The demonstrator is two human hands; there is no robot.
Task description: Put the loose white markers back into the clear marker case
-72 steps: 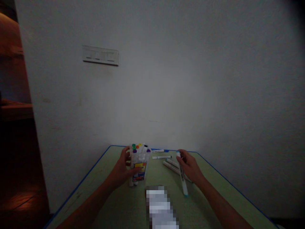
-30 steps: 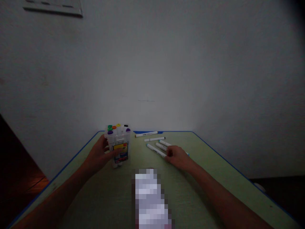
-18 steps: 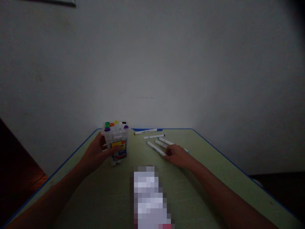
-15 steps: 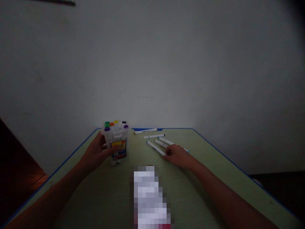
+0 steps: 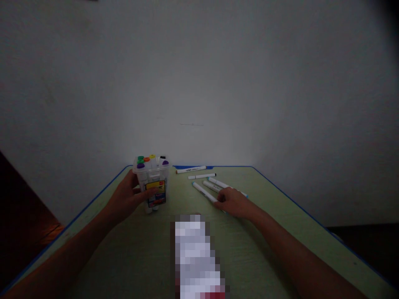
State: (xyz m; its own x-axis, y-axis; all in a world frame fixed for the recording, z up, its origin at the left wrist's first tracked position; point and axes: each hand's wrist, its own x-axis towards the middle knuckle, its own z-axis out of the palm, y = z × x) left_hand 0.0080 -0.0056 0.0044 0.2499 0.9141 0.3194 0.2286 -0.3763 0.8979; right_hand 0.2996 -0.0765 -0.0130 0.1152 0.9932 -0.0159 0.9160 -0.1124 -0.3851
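Holds the clear marker box (image 5: 156,176) with the left hand (image 5: 126,194), grip wrapped round its side and across the label (image 5: 160,199), probably for steadiness. Rests the right hand (image 5: 233,202) on the nearest marker (image 5: 203,192); cannot tell whether pinching or merely touching. Has that marker seemingly flat on the bench (image 5: 182,201), right of the box: long axis slanting, blue end (image 5: 194,183) pointing away and leftward.
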